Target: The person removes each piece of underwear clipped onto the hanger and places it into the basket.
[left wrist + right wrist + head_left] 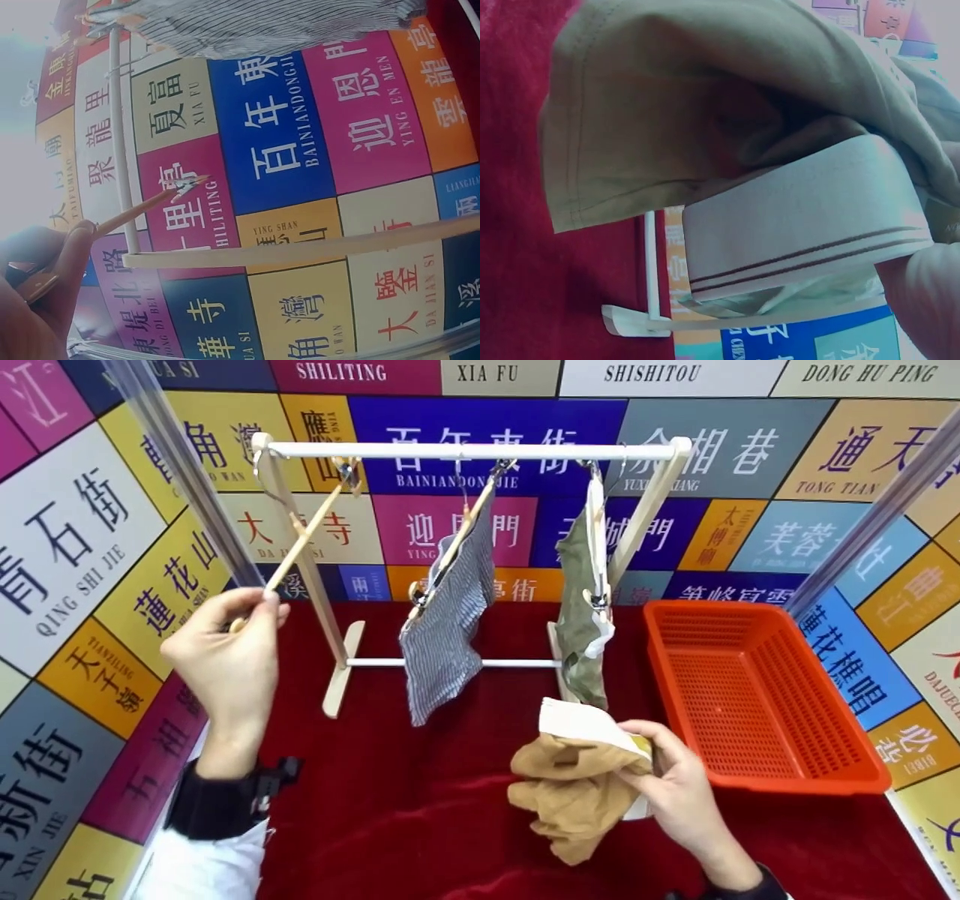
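Note:
My left hand [232,667] pinches the near end of a bare wooden clip hanger [304,536], below the left end of a rack's white rail [465,451]. A metal clip sits at the hanger's far end, and the left wrist view shows this hanger [135,210] slanting away from the thumb. In my right hand [679,780] are tan shorts [574,802], gripped at their white waistband [574,720]. The right wrist view shows the waistband [802,217] with two dark stripes and an open leg hem. The shorts hang bunched over the red cloth.
A grey striped garment [454,615] and an olive green garment [581,622] hang from clip hangers on the rack. To the right stands a red plastic basket [765,784]. Red cloth [390,810] covers the table, with printed panels and clear posts around it.

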`<move>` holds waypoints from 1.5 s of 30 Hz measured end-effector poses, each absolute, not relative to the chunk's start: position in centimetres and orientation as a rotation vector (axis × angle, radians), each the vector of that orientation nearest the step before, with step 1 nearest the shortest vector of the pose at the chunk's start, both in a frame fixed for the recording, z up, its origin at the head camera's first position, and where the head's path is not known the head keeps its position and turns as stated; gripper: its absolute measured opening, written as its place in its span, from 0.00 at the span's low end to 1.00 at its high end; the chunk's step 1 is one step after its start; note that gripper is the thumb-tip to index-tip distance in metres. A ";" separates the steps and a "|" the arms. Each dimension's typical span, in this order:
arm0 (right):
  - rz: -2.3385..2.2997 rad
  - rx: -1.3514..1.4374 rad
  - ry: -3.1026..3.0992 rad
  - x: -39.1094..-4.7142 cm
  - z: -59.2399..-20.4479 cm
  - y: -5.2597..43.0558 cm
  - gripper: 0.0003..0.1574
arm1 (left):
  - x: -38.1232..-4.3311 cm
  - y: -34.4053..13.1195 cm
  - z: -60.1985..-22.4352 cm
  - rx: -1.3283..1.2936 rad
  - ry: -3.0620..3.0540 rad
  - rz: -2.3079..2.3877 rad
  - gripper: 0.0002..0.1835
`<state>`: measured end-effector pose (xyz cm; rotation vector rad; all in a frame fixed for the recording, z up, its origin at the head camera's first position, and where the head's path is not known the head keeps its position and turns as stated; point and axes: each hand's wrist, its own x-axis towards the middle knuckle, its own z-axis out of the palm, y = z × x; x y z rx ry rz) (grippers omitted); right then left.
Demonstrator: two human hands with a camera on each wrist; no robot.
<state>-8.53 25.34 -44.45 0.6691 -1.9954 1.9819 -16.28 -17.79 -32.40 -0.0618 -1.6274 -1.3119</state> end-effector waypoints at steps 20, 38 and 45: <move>1.958 0.769 -1.902 -7.6 -42.5 28.7 0.34 | -20.0 -16.9 -31.9 0.047 -1.715 -1.144 0.05; 1.930 0.687 -1.839 -7.2 -40.4 31.2 0.35 | -21.2 -17.3 -33.2 0.006 -1.794 -0.998 0.04; 2.099 0.733 -1.659 -7.6 -39.7 32.3 0.36 | -21.1 -17.3 -33.2 0.036 -1.793 -1.004 0.07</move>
